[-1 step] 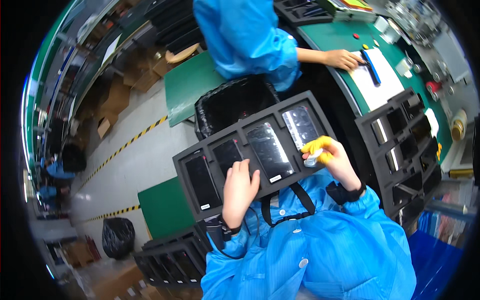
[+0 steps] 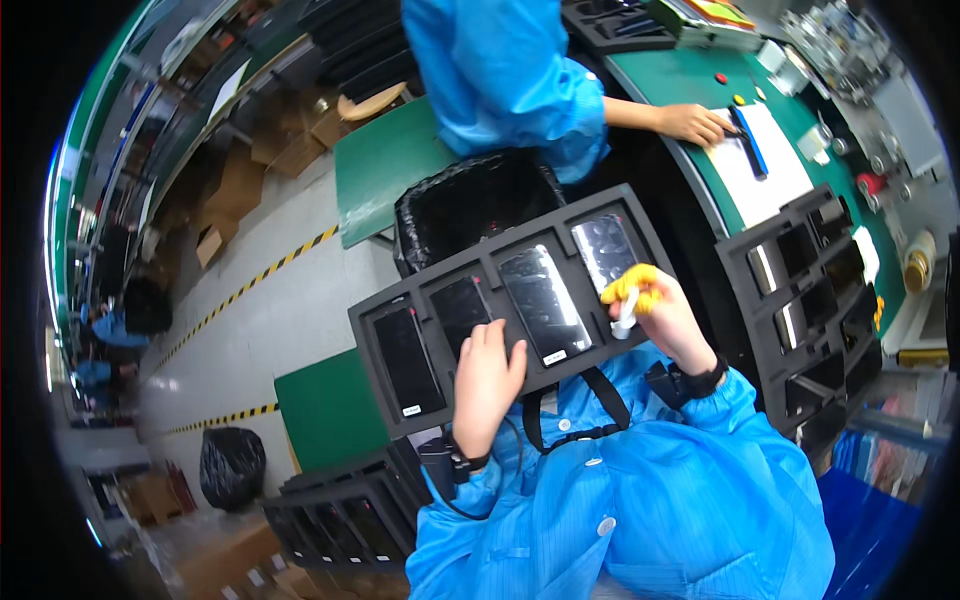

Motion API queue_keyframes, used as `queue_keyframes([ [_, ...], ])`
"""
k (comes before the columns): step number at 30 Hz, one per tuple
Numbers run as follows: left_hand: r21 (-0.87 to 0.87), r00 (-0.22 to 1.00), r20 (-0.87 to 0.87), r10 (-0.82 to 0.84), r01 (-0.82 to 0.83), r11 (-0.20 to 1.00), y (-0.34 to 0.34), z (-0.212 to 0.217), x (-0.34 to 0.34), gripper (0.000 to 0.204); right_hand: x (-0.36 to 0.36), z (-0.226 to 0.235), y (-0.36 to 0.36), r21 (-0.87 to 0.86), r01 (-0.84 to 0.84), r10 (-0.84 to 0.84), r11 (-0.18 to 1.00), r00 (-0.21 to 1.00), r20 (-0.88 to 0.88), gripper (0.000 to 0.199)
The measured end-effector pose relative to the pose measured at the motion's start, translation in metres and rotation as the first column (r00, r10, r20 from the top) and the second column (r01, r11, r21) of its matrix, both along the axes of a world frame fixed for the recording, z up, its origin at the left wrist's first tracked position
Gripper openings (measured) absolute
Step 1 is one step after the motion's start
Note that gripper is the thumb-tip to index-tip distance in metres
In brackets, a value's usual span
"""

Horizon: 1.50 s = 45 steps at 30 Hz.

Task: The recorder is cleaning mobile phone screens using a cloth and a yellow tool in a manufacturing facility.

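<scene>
A black foam tray [image 2: 563, 262] lies tilted before me, with a row of dark phone-sized screens in its slots. My left hand [image 2: 486, 385] rests open, fingers stretched out, over the lower end of the second screen [image 2: 460, 305] from the left. The leftmost screen [image 2: 408, 360] and the third screen [image 2: 546, 305] carry small white labels at their lower ends. Over the lower end of the rightmost screen [image 2: 602, 245], my right hand [image 2: 675, 318], in yellow finger cots, pinches a small white crumpled thing [image 2: 625, 314], perhaps a wipe.
Beyond the tray stands a bin lined with a black bag [image 2: 480, 205]. A co-worker's hand [image 2: 692, 125] holds a blue-and-black tool [image 2: 748, 143] at a green bench [image 2: 655, 75]. More black trays [image 2: 735, 270] are stacked on the right and lower left [image 2: 350, 490].
The white thing in my right hand has turned more upright as the fingers shifted. My left hand stays over the second screen. The whole view has shifted slightly.
</scene>
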<state>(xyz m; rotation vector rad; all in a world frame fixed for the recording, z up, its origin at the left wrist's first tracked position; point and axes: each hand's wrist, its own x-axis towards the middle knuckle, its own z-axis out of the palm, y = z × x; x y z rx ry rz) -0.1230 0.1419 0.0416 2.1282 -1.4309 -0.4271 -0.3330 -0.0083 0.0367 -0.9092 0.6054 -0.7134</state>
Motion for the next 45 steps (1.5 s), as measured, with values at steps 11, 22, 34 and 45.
queue_keyframes([
  [11,0.23,0.897,0.339,0.283,-0.371,0.899,-0.085,-0.028,-0.039,0.07,0.049,-0.006,-0.029,-0.576,-0.704,-0.684,0.415,0.176,-0.708,0.089],
  [22,0.257,0.934,0.139,0.33,-0.356,0.898,-0.094,-0.008,-0.033,0.064,0.053,-0.013,-0.048,-0.494,-0.782,-0.651,0.38,0.153,-0.744,0.097],
  [34,0.029,0.874,0.399,0.277,-0.314,0.949,-0.08,0.011,-0.01,0.052,0.073,0.021,-0.051,-0.708,-0.684,-0.756,0.173,0.369,-0.541,0.071],
  [45,0.231,0.759,0.474,0.446,-0.596,0.769,0.051,-0.026,0.071,0.075,0.201,-0.01,0.07,-0.421,-0.891,-0.472,0.169,0.302,-0.828,0.085],
])
